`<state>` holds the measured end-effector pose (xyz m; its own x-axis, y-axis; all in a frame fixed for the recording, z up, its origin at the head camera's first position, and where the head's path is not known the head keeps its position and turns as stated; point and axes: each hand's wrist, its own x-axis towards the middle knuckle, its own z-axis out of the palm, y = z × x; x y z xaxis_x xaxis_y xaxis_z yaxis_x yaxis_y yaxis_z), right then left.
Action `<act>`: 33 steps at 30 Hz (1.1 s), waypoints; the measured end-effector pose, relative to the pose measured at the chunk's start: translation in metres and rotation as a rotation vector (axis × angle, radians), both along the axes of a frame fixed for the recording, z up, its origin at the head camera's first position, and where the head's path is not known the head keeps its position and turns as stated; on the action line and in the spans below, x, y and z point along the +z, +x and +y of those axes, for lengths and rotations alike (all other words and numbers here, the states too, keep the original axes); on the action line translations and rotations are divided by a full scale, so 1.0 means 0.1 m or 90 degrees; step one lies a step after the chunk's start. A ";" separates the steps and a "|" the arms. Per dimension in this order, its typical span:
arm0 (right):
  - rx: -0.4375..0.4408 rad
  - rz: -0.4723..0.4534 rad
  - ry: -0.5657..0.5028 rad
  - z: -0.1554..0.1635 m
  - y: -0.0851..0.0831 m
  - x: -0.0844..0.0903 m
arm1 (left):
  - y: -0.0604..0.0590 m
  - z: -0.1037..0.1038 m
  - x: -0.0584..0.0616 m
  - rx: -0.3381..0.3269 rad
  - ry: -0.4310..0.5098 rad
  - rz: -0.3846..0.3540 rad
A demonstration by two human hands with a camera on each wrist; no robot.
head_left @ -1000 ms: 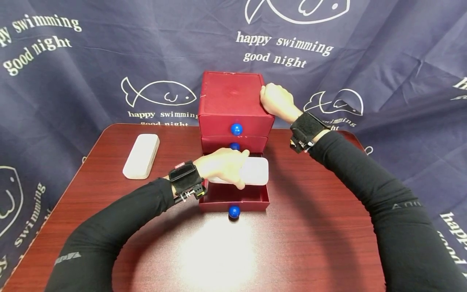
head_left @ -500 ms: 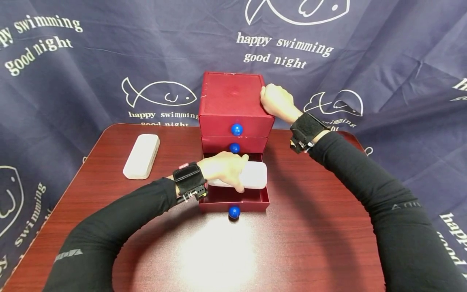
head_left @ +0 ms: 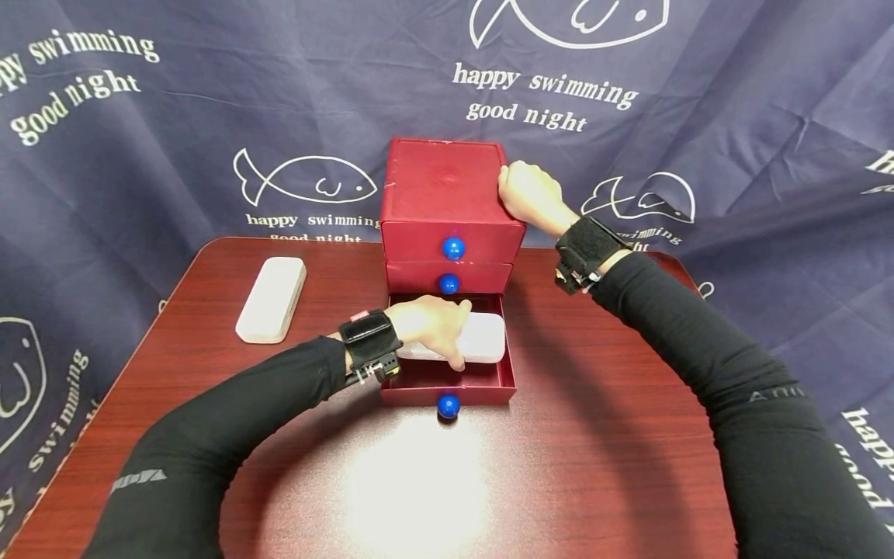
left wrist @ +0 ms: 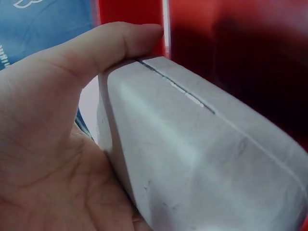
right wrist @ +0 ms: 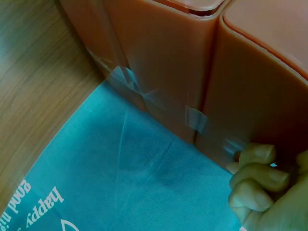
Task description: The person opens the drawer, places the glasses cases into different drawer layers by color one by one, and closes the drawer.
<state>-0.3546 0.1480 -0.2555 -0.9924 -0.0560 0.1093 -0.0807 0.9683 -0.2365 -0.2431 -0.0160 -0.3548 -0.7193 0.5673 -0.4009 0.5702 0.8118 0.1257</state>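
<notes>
My left hand (head_left: 431, 323) grips a white glasses case (head_left: 485, 339) from above, the case lying crosswise. It is inside the pulled-out bottom drawer (head_left: 482, 396) of a red drawer cabinet (head_left: 443, 182). The left wrist view shows the thumb along one end of the case (left wrist: 178, 134) and a seam running down its side; the other fingers are mostly hidden under it. With curled fingers my right hand (head_left: 532, 196) holds the cabinet's right side near the top. In the right wrist view, its fingertips (right wrist: 263, 153) bend against the cabinet's side.
A second white glasses case (head_left: 271, 300) lies on the wooden table (head_left: 594, 435) to the left of the cabinet. Blue knobs (head_left: 454, 248) stick out from the drawer fronts; the upper two drawers are closed. A dark blue printed cloth (head_left: 307, 101) hangs behind.
My left hand has lowered the glasses case further into the bottom drawer, slightly toward me. My right hand has stayed at the cabinet's side.
</notes>
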 end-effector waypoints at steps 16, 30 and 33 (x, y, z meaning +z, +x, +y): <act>0.004 -0.002 -0.006 0.01 -0.02 0.00 | -0.16 0.04 -0.15 0.027 -0.037 -0.050; 0.002 -0.001 -0.011 0.01 -0.02 -0.02 | -0.22 0.04 -0.17 0.068 -0.033 -0.054; 0.003 -0.002 -0.014 0.01 -0.02 -0.03 | -0.21 0.05 -0.17 0.069 -0.024 -0.053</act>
<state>-0.3566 0.1489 -0.2583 -0.9925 -0.0579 0.1081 -0.0842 0.9627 -0.2572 -0.2644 -0.0114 -0.3720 -0.7387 0.4718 -0.4813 0.4685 0.8728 0.1366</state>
